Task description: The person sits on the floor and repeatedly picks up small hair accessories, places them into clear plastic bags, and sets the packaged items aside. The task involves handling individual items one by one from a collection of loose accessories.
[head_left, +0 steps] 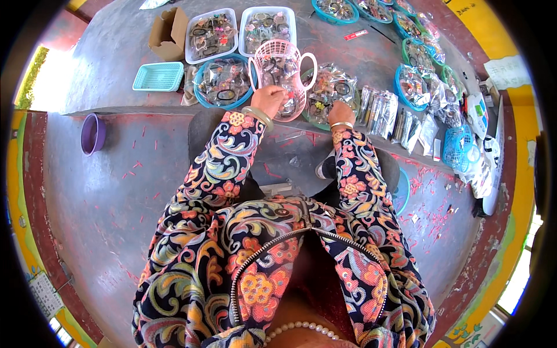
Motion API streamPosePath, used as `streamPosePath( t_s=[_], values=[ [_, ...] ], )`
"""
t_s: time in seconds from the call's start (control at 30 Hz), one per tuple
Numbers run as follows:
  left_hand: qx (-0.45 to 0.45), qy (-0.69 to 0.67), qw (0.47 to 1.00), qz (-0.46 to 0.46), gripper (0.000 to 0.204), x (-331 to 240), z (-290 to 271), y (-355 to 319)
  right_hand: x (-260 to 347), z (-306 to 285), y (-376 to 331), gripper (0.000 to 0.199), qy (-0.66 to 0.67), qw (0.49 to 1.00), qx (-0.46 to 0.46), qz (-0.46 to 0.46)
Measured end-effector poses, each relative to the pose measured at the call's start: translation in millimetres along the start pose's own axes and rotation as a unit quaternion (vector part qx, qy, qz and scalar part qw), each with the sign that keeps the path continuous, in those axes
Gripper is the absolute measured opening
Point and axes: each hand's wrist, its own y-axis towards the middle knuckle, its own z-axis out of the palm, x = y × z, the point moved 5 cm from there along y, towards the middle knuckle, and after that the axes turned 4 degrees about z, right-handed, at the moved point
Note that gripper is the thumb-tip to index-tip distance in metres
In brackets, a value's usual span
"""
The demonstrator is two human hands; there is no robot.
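Observation:
My left hand [271, 100] is over the near left part of a pink plastic basket [308, 62] with two loop handles. Its fingers are drawn together near a small reddish bit; what they hold, if anything, is too small to make out. Clear packets [277, 68] with small coloured and dark pieces lie in that basket. To the right, my right hand [342, 112] reaches to the near edge of a green basket heaped with clear packets [335, 88], some showing dark rings. Its fingers are curled in, and whatever is between them is hidden.
A blue round basket [200, 95], two white tubs [188, 49], an open cardboard box [168, 35] and a turquoise tray [156, 77] stand left. Right are bundled long packets [377, 108] and several filled baskets. A purple basin [93, 134] is on the floor.

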Motion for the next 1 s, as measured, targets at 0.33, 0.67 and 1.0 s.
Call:
streamPosePath(
  t_s=[0.33,0.67,1.0],
  values=[
    [0.019,0.046,0.995,0.089,0.022,-15,-3,-6,-9,-90,12,0.018,0.299,0.950,0.043,0.072],
    [0.059,0.396,0.788,0.468,0.051,-53,43,-53,36,-85,-61,0.021,0.708,0.615,0.321,0.132],
    [0.212,-0.237,0.947,-0.031,0.025,-30,43,-59,15,-119,-81,0.028,0.677,0.697,0.222,0.083]
  ],
)
